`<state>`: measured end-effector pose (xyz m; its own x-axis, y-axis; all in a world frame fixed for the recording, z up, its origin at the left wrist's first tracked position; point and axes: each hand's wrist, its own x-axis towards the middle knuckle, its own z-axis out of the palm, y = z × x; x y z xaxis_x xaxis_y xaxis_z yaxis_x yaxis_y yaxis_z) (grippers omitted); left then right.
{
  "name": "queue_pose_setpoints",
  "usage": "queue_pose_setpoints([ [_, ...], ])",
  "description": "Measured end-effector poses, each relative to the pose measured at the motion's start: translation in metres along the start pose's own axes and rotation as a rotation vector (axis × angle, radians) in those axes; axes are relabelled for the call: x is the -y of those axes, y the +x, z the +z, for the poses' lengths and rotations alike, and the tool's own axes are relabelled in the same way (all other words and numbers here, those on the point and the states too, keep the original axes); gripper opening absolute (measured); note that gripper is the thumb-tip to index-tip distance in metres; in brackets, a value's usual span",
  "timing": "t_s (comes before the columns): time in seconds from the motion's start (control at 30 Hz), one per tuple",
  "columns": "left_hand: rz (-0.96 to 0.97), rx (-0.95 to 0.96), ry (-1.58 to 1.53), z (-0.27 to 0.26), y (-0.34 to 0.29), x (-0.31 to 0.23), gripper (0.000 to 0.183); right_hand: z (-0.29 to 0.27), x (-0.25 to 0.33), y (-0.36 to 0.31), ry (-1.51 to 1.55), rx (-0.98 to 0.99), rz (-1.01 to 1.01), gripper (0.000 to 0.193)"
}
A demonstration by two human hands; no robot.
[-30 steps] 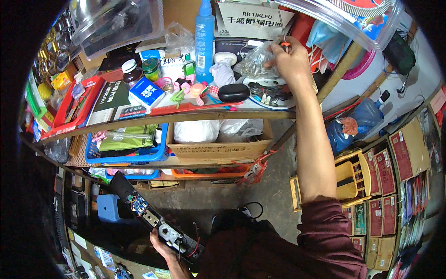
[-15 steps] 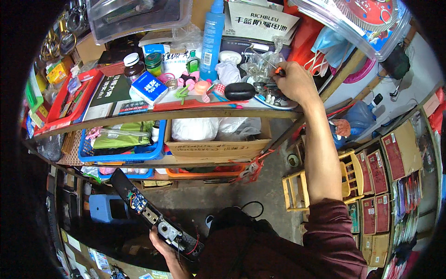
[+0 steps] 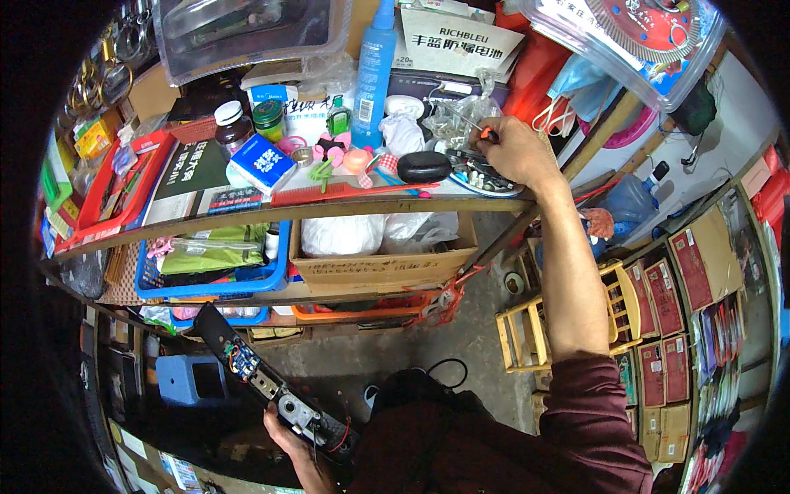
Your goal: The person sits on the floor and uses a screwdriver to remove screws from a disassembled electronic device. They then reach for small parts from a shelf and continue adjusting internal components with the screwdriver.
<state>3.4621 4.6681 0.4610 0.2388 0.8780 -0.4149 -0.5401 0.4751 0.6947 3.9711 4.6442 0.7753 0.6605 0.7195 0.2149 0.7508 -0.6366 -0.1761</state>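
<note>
My left hand (image 3: 285,435) is closed round the lower part of a long black housing with its inside exposed (image 3: 265,382); it looks like an electronic door lock panel. A blue circuit board, metal parts and a thin red wire show on it. At the shelf's right end, my right hand (image 3: 520,152) grips what looks like a screwdriver (image 3: 485,132), with an orange-and-black handle and thin metal shaft. Below its fingers lies a round dish (image 3: 498,193) full of small parts. A black oval case (image 3: 424,168) sits just left of the dish, near clear plastic bags (image 3: 461,119).
The crowded shelf carries a blue spray bottle (image 3: 376,78), a red comb (image 3: 329,193), a brown bottle (image 3: 233,125) and a red tray (image 3: 123,216). Under it stand a blue basket (image 3: 284,255) and a cardboard box (image 3: 387,272). A blue stool (image 3: 177,379) and yellow wooden chair (image 3: 522,337) stand lower.
The view has shifted slightly. My right hand stays over the dish with the screwdriver, its fingers a little changed in place. My left hand keeps hold of the black housing.
</note>
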Motion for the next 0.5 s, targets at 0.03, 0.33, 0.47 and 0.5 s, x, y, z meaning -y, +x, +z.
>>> queue_pose_setpoints([
  [0.03, 0.002, -0.002, 0.010, 0.001, 0.001, 0.000, 0.058, 0.002, -0.001, 0.000, 0.023, -0.012, -0.027, 0.021],
  [0.33, 0.020, 0.013, 0.062, 0.011, -0.005, -0.005, 0.057, -0.002, -0.002, -0.007, 0.017, 0.028, -0.062, 0.022],
  [0.47, 0.020, -0.004, -0.051, 0.019, -0.006, -0.002, 0.059, -0.009, 0.000, -0.012, 0.024, 0.025, -0.077, 0.021],
  [0.5, 0.024, -0.041, -0.022, 0.020, -0.007, -0.001, 0.059, -0.009, 0.001, -0.012, 0.040, -0.006, -0.052, 0.021],
])
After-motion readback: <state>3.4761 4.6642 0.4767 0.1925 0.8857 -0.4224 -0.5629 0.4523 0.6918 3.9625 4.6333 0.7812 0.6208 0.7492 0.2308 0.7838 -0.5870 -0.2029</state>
